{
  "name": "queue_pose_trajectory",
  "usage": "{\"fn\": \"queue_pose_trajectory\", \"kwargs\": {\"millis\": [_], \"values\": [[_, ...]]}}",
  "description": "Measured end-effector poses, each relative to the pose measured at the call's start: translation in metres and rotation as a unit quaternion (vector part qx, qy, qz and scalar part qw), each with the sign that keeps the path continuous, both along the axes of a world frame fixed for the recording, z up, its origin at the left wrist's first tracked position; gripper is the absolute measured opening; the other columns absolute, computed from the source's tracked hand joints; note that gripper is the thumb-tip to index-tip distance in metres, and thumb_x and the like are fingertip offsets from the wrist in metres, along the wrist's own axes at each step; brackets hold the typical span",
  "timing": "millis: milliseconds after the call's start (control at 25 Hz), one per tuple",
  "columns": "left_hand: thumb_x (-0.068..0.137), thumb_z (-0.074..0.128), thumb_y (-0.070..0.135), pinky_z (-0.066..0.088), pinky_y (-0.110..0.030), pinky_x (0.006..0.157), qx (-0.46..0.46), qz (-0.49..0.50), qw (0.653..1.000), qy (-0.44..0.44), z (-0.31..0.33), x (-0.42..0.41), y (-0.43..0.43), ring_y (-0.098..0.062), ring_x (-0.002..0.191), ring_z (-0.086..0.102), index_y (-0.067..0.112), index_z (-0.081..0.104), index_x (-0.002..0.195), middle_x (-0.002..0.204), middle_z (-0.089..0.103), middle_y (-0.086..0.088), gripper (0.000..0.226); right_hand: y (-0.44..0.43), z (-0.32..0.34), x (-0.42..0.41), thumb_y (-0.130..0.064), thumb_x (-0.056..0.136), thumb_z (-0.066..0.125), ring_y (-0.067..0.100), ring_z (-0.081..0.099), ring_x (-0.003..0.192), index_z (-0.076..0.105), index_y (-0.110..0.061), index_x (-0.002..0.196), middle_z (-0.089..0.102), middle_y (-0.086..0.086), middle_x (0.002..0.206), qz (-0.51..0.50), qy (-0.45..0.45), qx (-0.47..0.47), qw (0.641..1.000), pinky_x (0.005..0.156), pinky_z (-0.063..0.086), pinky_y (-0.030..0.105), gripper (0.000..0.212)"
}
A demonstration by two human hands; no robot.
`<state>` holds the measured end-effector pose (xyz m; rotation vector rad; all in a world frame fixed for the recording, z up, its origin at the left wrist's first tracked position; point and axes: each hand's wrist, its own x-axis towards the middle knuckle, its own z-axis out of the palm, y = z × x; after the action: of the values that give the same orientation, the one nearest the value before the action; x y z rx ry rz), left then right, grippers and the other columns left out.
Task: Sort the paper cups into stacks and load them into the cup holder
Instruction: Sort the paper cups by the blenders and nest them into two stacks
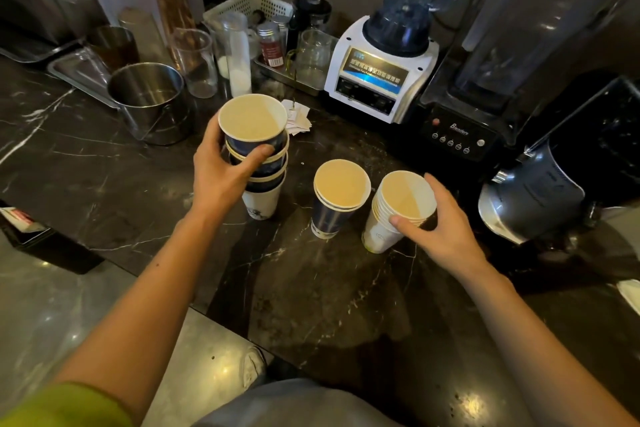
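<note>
Three stacks of paper cups stand on the black marble counter (104,163). The tall mixed stack (258,156) on the left has dark blue cups over a white one at the bottom, and my left hand (225,170) grips it near the top. A short stack of blue cups (337,198) stands free in the middle. To its right is a stack of white cups (398,211), tilted slightly, with my right hand (440,222) wrapped around its rims. No cup holder is in view.
Behind the stacks are a steel bucket (149,100), glass tumblers (195,61), a white basket (249,5) with jars, crumpled receipts (296,118), a white blender (381,66) and a black blender (485,87). A dark blender jug (540,191) lies at the right. The counter edge runs diagonally at lower left.
</note>
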<state>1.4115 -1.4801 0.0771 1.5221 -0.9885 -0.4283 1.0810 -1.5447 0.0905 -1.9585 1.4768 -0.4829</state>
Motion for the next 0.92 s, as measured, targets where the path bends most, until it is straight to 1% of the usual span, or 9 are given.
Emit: {"fn": "queue_pose_trajectory", "kwargs": {"millis": [200,320,400,520,600,680,720,800,920], "values": [[0.08,0.078,0.029,0.046,-0.027,0.105,0.009,-0.023,1.0,0.008,-0.002,0.001,0.0,-0.006,0.128,0.05,0.017,0.043,0.143,0.137,0.055,0.006,0.073,-0.001,0.031,0.02,-0.056,0.069,0.075,0.015,0.023,0.146,0.017,-0.03,0.154,0.019,-0.006,0.161,0.018,-0.006,-0.028,0.999,0.112,0.025,0.034,0.107],[0.078,0.078,0.029,0.043,-0.012,0.101,0.029,-0.061,0.998,0.016,-0.005,-0.003,0.006,0.007,0.125,0.048,0.019,0.038,0.146,0.138,0.05,0.012,0.08,-0.003,0.059,0.074,-0.05,0.076,0.076,0.012,0.026,0.145,0.022,-0.028,0.154,0.025,-0.006,0.16,0.086,-0.054,-0.064,0.993,0.114,0.026,0.031,0.098],[0.077,0.08,0.025,0.04,-0.004,0.096,0.031,-0.065,0.997,0.01,-0.008,-0.004,0.011,0.018,0.121,0.045,0.021,0.035,0.147,0.137,0.047,0.018,0.083,-0.007,0.069,0.12,-0.053,0.074,0.078,0.012,0.028,0.145,0.021,-0.025,0.154,0.028,-0.003,0.16,0.166,-0.06,-0.064,0.982,0.116,0.027,0.033,0.102],[0.078,0.081,0.022,0.039,-0.004,0.095,0.028,-0.071,0.997,0.006,-0.01,-0.005,0.012,0.018,0.121,0.045,0.018,0.035,0.147,0.134,0.047,0.022,0.083,-0.014,0.071,0.174,-0.054,0.071,0.08,0.015,0.029,0.143,0.021,-0.02,0.154,0.03,-0.001,0.158,0.236,-0.031,-0.056,0.97,0.111,0.025,0.028,0.107],[0.078,0.081,0.018,0.039,-0.002,0.092,0.031,-0.069,0.997,0.008,-0.008,-0.004,0.013,0.02,0.119,0.046,0.016,0.035,0.147,0.131,0.047,0.024,0.083,-0.016,0.068,0.194,-0.053,0.069,0.081,0.018,0.035,0.139,0.028,-0.019,0.153,0.038,0.0,0.153,0.23,-0.035,-0.07,0.97,0.112,0.031,0.033,0.105],[0.077,0.081,0.018,0.04,-0.002,0.091,0.031,-0.063,0.997,0.018,-0.009,-0.002,0.015,0.022,0.115,0.047,0.015,0.036,0.147,0.131,0.049,0.02,0.083,-0.015,0.069,0.201,-0.056,0.065,0.083,0.018,0.043,0.133,0.035,-0.021,0.149,0.046,0.0,0.146,0.212,-0.047,-0.085,0.972,0.109,0.04,0.043,0.103],[0.077,0.081,0.02,0.041,-0.003,0.092,0.031,-0.066,0.997,0.02,-0.009,-0.003,0.015,0.021,0.115,0.048,0.016,0.036,0.147,0.134,0.05,0.016,0.083,-0.014,0.074,0.198,-0.055,0.064,0.083,0.017,0.045,0.13,0.037,-0.021,0.148,0.048,0.0,0.143,0.202,-0.066,-0.095,0.973,0.107,0.042,0.043,0.102],[0.076,0.081,0.023,0.042,-0.005,0.093,0.033,-0.069,0.997,0.019,-0.011,-0.001,0.014,0.019,0.116,0.048,0.018,0.038,0.146,0.135,0.052,0.013,0.083,-0.014,0.091,0.186,-0.05,0.067,0.083,0.013,0.049,0.126,0.04,-0.017,0.146,0.051,0.0,0.139,0.173,-0.133,-0.123,0.968,0.105,0.045,0.036,0.096],[0.076,0.081,0.02,0.039,0.0,0.091,0.039,-0.061,0.997,0.009,-0.014,-0.001,0.013,0.024,0.114,0.045,0.019,0.039,0.144,0.127,0.049,0.024,0.08,-0.016,0.13,0.146,-0.041,0.074,0.082,0.009,0.053,0.123,0.041,-0.011,0.143,0.053,0.002,0.134,0.104,-0.236,-0.198,0.945,0.102,0.046,0.025,0.086]]}}
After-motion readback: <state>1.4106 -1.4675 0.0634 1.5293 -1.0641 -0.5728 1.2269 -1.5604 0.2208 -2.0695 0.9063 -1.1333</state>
